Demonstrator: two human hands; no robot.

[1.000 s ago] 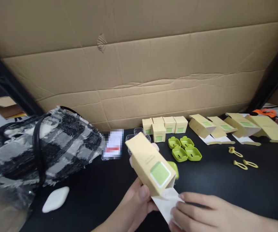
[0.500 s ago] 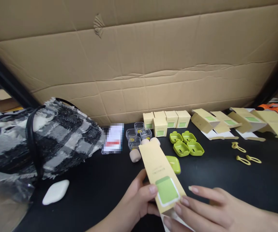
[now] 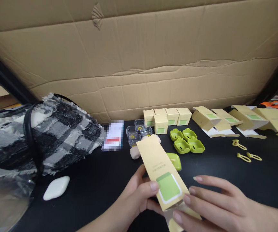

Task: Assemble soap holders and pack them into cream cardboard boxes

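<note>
Left hand (image 3: 139,193) curled in a grip; right hand (image 3: 216,203) fingers extended.
</note>
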